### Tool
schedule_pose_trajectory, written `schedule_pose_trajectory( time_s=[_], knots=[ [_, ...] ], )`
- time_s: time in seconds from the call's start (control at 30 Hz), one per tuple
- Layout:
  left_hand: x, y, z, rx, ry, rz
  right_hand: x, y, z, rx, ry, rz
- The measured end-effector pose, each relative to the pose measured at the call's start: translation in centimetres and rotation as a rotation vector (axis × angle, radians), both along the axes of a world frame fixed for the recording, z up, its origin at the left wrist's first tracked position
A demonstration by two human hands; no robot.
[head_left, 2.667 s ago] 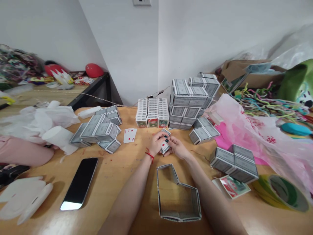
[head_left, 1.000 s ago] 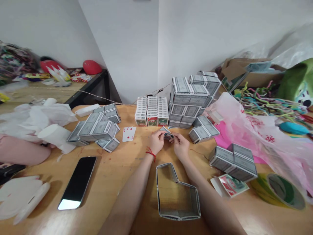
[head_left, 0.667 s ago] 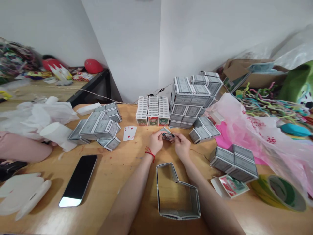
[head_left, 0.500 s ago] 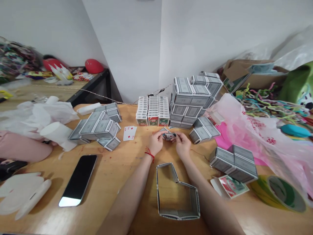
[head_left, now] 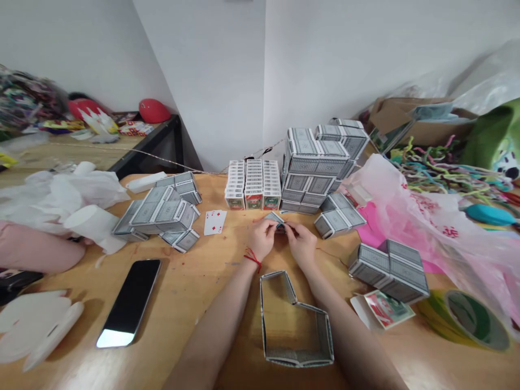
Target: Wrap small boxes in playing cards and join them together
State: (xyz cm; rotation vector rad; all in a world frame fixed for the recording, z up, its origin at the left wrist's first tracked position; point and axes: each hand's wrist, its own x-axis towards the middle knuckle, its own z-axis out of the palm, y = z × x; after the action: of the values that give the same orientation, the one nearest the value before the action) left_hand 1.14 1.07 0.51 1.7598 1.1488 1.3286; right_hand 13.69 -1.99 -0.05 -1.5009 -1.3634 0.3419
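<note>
Between my two hands, at the middle of the table, is a playing card (head_left: 280, 228), mostly covered by my fingers. My left hand (head_left: 262, 236) pinches its left side, a red string bracelet on the wrist. The right side is pinched by my right hand (head_left: 301, 241). Just behind my fingertips lies a grey-backed card (head_left: 273, 216). Below the hands, between my forearms, stands an open L-shaped frame of cards (head_left: 263, 319). Two face-up diamond cards (head_left: 214, 222) lie left of my left hand.
Behind my hands stand rows of card packs (head_left: 254, 187) and a tall stack of card blocks (head_left: 314, 168). More card blocks (head_left: 162, 211) sit left, near a phone (head_left: 129, 303). Card blocks (head_left: 390, 271), a tape roll (head_left: 467, 319) and a pink plastic bag (head_left: 410, 206) lie right.
My hands have drawn closer together, and the card between them has folded or turned so that less of its face shows. The frame of cards stays in place.
</note>
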Motion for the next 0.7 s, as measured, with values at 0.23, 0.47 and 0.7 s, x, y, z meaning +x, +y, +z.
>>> schedule_pose_trajectory(
  time_s=[0.23, 0.47, 0.7],
  knots=[
    [0.0, 0.1, -0.3, -0.012, -0.024, 0.086, -0.3, 0.0, 0.0, 0.004, -0.092, 0.042],
    [-0.1, 0.5, -0.8, -0.036, 0.020, 0.100, 0.0, 0.1, 0.0, -0.030, -0.117, 0.093],
    [-0.2, 0.7, -1.2, -0.066, 0.002, 0.123, 0.5, 0.3, -0.4, -0.056, -0.087, 0.176]
  ],
)
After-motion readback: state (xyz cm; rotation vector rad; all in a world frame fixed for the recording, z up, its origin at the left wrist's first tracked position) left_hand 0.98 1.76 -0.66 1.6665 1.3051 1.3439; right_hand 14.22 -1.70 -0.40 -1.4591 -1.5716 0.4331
